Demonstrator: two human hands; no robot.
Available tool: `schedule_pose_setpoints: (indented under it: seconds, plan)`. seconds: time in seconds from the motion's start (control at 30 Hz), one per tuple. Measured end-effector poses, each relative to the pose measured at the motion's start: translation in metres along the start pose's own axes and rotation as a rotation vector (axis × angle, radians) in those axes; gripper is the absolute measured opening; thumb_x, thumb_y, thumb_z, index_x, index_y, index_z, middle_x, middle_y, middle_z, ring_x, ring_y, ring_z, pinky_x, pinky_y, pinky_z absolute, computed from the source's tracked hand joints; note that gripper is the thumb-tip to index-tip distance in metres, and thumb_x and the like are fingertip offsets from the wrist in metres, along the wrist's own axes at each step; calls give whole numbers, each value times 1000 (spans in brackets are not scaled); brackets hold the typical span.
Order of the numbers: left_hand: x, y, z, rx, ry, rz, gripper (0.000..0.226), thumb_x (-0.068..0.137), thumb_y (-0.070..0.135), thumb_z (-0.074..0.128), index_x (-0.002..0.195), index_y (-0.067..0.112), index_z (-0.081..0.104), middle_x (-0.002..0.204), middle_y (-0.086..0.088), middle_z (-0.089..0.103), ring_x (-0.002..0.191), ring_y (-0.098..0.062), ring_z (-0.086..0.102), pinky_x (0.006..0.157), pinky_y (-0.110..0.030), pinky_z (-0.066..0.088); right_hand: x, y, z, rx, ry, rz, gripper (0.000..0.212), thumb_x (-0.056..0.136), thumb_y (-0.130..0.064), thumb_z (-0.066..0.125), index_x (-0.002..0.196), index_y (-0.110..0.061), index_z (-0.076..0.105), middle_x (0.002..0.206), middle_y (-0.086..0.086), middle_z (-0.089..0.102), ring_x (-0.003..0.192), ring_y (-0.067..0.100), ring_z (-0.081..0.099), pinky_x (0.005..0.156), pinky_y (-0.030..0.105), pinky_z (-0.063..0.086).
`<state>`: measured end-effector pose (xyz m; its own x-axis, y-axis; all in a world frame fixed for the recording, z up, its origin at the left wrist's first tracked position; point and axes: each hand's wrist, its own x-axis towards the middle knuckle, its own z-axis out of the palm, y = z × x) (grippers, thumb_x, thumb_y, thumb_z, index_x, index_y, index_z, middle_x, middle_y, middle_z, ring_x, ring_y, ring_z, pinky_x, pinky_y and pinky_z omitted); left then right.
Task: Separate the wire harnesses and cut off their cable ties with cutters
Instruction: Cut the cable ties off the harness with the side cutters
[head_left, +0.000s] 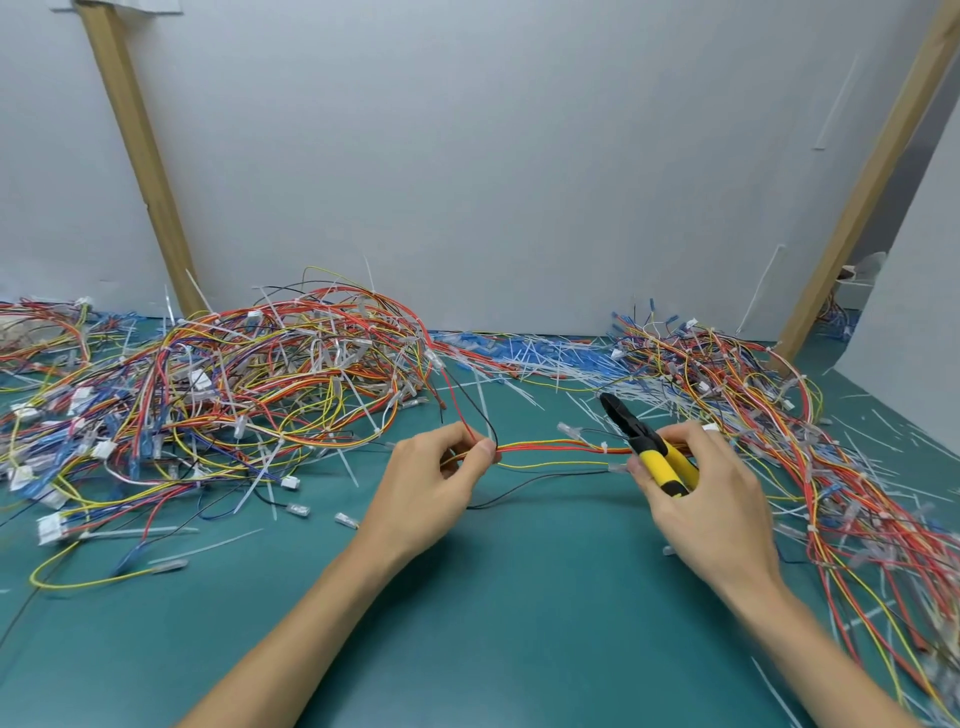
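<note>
Nearest on the green mat (493, 623), both forearms reach in. The left hand (441, 473) pinches one harness (550, 446) between thumb and curled fingers. From that pinch its red, orange and yellow wires run in a fairly taut line toward the right hand (696, 499), while a slack black wire sags onto the mat below. The right hand is wrapped round the yellow handles of the cutters (654, 452); whether it also traps the harness's far end underneath cannot be told. A white cable tie (604, 447) rings the bundle just left of the cutters. Their black nose points up and away past the tie, not at it. To do this cut well, the wires should be kept stretched and the nose swung down so one blade slips under the tie's strap alone, away from any insulation, before squeezing. Beyond the hands, the left heap (234, 374) of tangled, tied harnesses sits well apart from the right heap (779, 415). Between them, at the mat's back edge, lie white and blue offcuts (524, 353) below the pale wall (519, 156).
</note>
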<state>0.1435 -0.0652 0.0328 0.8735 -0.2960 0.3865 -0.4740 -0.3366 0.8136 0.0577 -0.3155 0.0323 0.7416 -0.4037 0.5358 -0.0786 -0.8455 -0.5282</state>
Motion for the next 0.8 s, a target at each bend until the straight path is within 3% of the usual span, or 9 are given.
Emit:
schedule_pose_setpoints:
  seconds: [0.1,0.2,0.27,0.33,0.47,0.53,0.6,0.7,0.8]
  plan:
    - [2,-2,0,-53,51,-44,26,97,35,60,77,25,72,53,11,48,53,-6,39,52,-19,28,-3,-5,0,19,-5,-15,27,84,-46,74,97,-38,52,92,-13,57,82,20,57,65,40,51]
    - [5,-3,-4,-235,73,-101,24,85,39,56,75,26,73,61,5,60,55,-5,39,59,-30,30,-6,-10,1,38,-24,-22,26,84,-44,74,98,-37,53,94,-14,59,84,19,57,67,38,49]
    - [7,-3,-7,-411,59,-140,26,78,33,50,76,22,75,57,11,46,53,-8,33,58,-34,21,-8,-12,1,45,-41,-26,25,85,-44,74,99,-36,56,94,-16,62,85,17,58,68,37,49]
    - [9,-4,-10,-641,6,-175,31,74,33,49,81,19,76,67,6,31,58,-13,20,60,-37,13,-9,-14,1,51,-57,-26,25,85,-45,74,100,-36,57,93,-17,64,85,16,59,69,37,50]
    - [12,-4,-16,-887,-110,-265,56,86,55,41,99,10,72,71,6,33,58,-12,20,58,-33,14,-10,-16,1,59,-68,-14,25,85,-46,73,101,-34,58,89,-15,65,82,18,60,69,36,49]
    - [14,0,-16,-885,-136,-299,58,93,61,40,93,13,73,71,5,28,57,-11,16,56,-31,14,-10,-17,0,62,-66,-6,23,85,-45,73,99,-35,58,88,-16,65,82,19,59,69,37,48]
    - [13,2,-15,-729,-118,-247,43,94,55,51,84,22,77,71,3,22,58,-12,15,52,-24,16,-10,-18,0,65,-69,-3,22,85,-43,74,99,-35,59,88,-16,65,83,19,59,69,37,49]
    - [9,0,-11,-512,-102,-116,27,91,47,65,95,22,73,63,10,27,55,-9,25,47,-16,27,-10,-18,0,61,-78,1,20,86,-43,74,96,-34,59,88,-16,64,82,18,59,69,38,49]
    - [8,-2,-11,-389,-60,-55,24,88,47,68,96,24,70,58,13,27,56,-9,26,51,-20,24,-11,-17,1,49,-87,8,19,85,-45,74,91,-34,59,86,-15,63,80,18,58,69,39,50]
